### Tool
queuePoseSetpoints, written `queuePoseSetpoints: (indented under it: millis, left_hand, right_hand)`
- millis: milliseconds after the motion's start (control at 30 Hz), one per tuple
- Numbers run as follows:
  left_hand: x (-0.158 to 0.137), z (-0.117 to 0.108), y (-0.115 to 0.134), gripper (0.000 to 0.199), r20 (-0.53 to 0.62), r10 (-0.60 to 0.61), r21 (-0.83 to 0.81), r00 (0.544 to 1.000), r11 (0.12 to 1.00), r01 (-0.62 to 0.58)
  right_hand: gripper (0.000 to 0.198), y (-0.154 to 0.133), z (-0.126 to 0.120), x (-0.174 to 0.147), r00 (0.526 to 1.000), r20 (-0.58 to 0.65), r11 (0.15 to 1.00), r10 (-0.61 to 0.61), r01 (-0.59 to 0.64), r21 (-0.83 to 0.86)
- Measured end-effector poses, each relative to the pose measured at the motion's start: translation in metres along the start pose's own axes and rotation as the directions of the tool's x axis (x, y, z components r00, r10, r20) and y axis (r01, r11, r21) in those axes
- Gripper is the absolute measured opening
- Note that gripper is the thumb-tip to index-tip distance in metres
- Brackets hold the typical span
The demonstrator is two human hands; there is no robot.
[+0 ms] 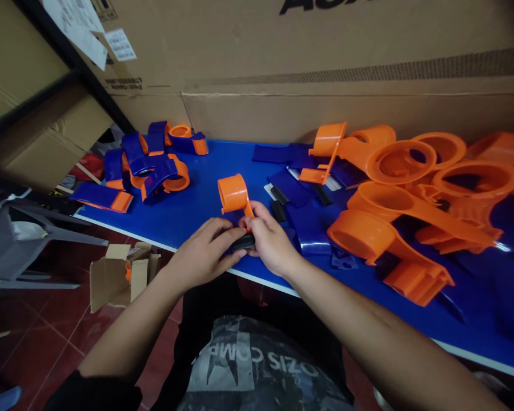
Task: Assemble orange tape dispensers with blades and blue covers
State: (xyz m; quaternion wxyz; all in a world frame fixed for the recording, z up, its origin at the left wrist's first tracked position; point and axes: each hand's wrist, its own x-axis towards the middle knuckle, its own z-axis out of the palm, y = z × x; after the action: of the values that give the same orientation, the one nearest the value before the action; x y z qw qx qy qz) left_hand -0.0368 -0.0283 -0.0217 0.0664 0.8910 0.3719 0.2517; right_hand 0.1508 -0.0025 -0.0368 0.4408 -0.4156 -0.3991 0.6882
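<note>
Near the table's front edge, my right hand (272, 237) is closed on the lower arm of an orange tape dispenser frame (233, 194), whose round hub points up and to the left. My left hand (208, 248) meets it from the other side, fingers closed round a black piece (243, 243) at the frame's lower end. Fingers partly cover where the two parts meet. Right of my hands lie loose dark blue strips (310, 228) and small black pieces (278, 211). Beyond them is a pile of orange dispenser frames (364, 234).
Blue-and-orange tape dispensers (165, 174) are grouped at the table's far left. A tall cardboard box (248, 120) walls off the back of the blue table (209, 162). On the tiled floor at left are a small open carton (111, 274) and a grey plastic stool (29, 240).
</note>
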Motion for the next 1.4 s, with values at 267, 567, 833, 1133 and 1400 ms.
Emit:
queuePoseSetpoints:
  millis: [267, 567, 833, 1133, 1400]
  left_hand:
    - [-0.007, 0.024, -0.003, 0.036, -0.075, 0.066, 0.162, 0.995, 0.985, -0.053]
    - [-0.022, 0.049, -0.022, 0.014, -0.369, -0.004, 0.126, 0.93, 0.99, 0.055]
    - [-0.028, 0.04, 0.003, 0.043, -0.324, -0.075, 0.059, 0.943, 0.993, 0.1]
    - [-0.021, 0.025, 0.01, 0.029, -0.233, -0.215, -0.043, 0.948, 0.977, 0.211]
    - [-0.019, 0.027, 0.013, 0.023, -0.21, -0.234, -0.041, 0.949, 0.972, 0.231]
  right_hand:
    - [0.033, 0.003, -0.001, 0.001, 1.0, 0.011, 0.998, 0.015, -0.015, -0.062]
    - [0.025, 0.004, -0.008, 0.004, 0.999, -0.023, 0.997, 0.049, -0.05, -0.053]
    - [0.03, 0.003, -0.005, 0.003, 0.999, 0.03, 0.999, 0.034, -0.033, -0.017]
    - [0.038, -0.002, -0.005, 0.005, 0.999, 0.028, 0.991, 0.019, -0.023, 0.131]
    - [0.041, -0.001, -0.003, 0.004, 1.0, 0.02, 0.993, 0.01, -0.013, 0.12]
